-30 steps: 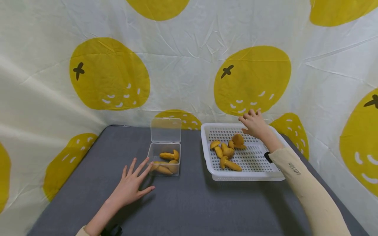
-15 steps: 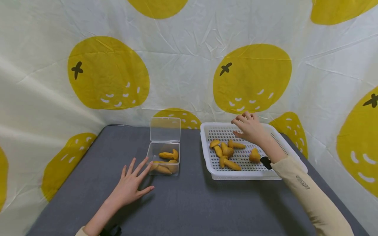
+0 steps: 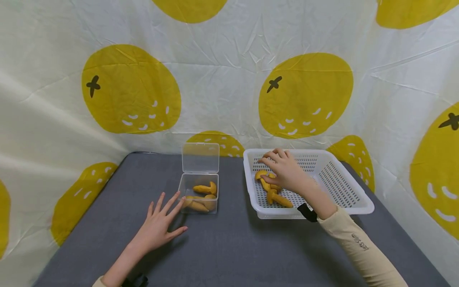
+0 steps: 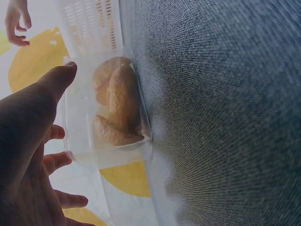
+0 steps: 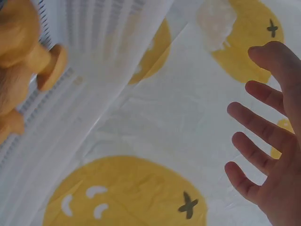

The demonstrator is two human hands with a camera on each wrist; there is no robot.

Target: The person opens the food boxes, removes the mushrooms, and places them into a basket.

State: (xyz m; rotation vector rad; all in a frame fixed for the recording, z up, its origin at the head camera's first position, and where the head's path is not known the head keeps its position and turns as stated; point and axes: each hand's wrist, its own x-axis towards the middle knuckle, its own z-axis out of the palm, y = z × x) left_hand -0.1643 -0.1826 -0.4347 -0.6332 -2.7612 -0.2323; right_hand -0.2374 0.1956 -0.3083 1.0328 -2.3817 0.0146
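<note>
Seen through my remote cameras, a right hand [image 3: 286, 172], its bent fingers apart and holding nothing, hangs over a white plastic basket [image 3: 355, 209] with slotted walls; golden-brown, matte mushrooms [image 3: 281, 200] with rounded caps and thick stems lie below and beside its thumb. The left hand [image 3: 159, 226] spreads straight fingers, gripping nothing, at a clear, open-lidded plastic box [image 3: 186, 182] containing similar mushrooms [image 3: 204, 189]; I cannot tell whether fingertips touch it.
</note>
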